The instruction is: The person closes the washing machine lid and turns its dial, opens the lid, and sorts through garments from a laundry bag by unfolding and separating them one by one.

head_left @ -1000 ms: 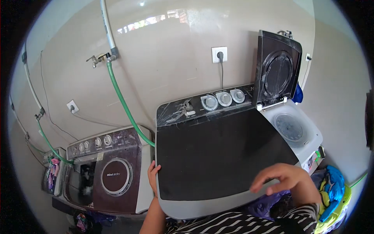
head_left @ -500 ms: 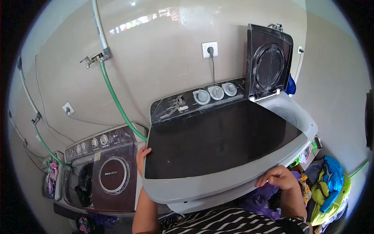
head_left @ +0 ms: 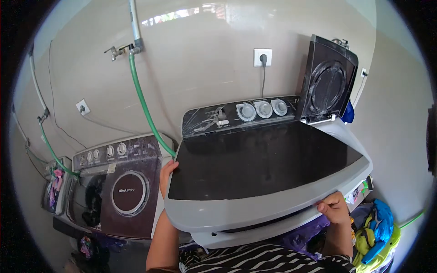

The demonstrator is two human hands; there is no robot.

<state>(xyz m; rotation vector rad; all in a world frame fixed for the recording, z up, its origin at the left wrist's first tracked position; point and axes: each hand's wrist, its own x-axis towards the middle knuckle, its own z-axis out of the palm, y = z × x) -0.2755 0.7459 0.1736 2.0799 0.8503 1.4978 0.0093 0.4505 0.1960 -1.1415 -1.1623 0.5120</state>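
A grey twin-tub washing machine [head_left: 217,240] stands in front of me. Its wide lid [head_left: 268,166], black with a grey rim, is raised a little at the front, with a dark gap under the rim. My left hand [head_left: 167,176] grips the lid's left edge, fingertips on top and the rest partly hidden. At the front right, my right hand [head_left: 334,207] is closed on the rim, its fingers partly out of sight. The spinner lid [head_left: 328,82] stands upright at the right. Round knobs [head_left: 263,109] line the control panel behind.
A green hose [head_left: 142,93] runs from a wall tap [head_left: 119,52] down behind the lid's left side. A dark red washing machine [head_left: 129,157] stands at left. Clothes [head_left: 380,230] are heaped at lower right, and a purple plastic bag [head_left: 302,234] lies below the machine's front.
The lid's front edge has risen, and the gap beneath it is wider. Both hands stay at its edges. My view has shifted slightly left.
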